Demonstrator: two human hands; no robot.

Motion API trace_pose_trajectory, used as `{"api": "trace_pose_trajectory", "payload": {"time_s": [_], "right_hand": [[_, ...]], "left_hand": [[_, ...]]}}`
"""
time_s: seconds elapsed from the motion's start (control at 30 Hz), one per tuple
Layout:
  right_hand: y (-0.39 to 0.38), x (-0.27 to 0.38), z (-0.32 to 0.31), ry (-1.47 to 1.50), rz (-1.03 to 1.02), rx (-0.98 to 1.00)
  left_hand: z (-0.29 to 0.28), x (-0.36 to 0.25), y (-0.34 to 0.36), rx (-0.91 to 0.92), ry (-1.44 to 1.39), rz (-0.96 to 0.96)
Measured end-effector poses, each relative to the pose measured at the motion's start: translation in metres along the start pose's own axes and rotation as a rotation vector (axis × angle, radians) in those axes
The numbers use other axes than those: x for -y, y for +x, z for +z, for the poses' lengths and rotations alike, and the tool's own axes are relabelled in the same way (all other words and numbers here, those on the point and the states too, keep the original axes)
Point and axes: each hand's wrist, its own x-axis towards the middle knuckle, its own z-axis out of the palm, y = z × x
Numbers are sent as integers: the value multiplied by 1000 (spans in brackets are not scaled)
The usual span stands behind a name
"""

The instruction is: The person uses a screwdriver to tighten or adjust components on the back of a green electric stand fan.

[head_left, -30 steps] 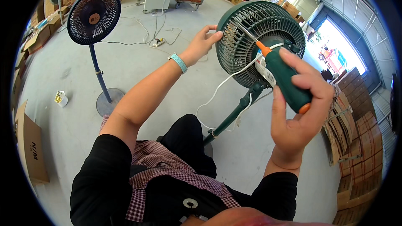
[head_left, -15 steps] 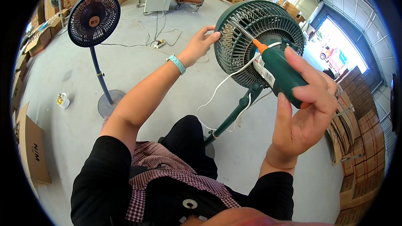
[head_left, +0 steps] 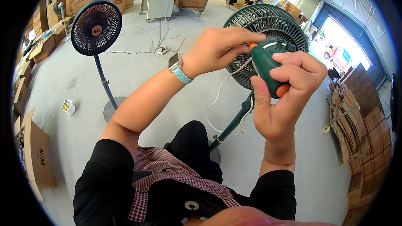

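Screwdriver (green, orange-tipped) was gripped in the right hand, fingers wrapped around its body, in front of the green fan. The left hand, which half a second earlier had rested on the fan's grille, had moved over to the tool's orange front end, fingertips pinching there. Judged from this, work on the grille had paused while the tip was being adjusted.
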Motion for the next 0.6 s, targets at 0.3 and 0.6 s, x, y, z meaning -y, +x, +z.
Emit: {"api": "trace_pose_trajectory", "payload": {"time_s": [0.3, 0.6], "right_hand": [[-8, 3, 5, -40, -32, 38], [-14, -5, 15, 152, -19, -1]], "left_hand": [[10, 3, -8, -158, 73, -63], [10, -6, -2, -173, 123, -26]]}}
